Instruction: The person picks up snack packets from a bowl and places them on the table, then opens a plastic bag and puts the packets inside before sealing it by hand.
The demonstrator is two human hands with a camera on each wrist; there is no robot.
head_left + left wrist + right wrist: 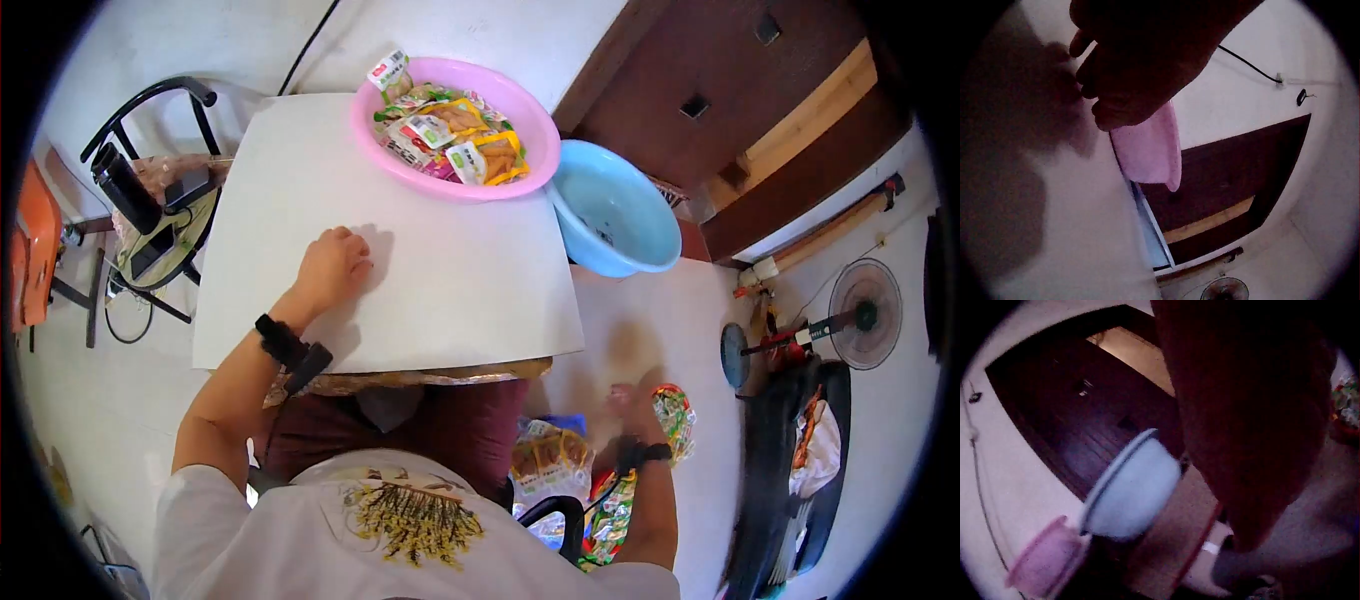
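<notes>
My left hand (335,267) rests on the white table (420,290), its fingers loosely bent and nothing in them. In the left wrist view the same hand (1141,69) is a dark shape over the tabletop. To the right of the table, low over the floor, my right hand (637,408) is blurred beside a red and green packet (676,420); I cannot tell how its fingers lie. The right wrist view shows that hand (1254,419) only as a dark outline. A pink basin (375,150) at the table's far edge holds several snack packets (455,135).
A light blue basin (625,235) stands beside the table's far right corner. More bagged packets (550,460) lie by the chair at my right. A black chair (150,110) with a dark flask (125,190) is at the left, and a fan (865,315) at the right.
</notes>
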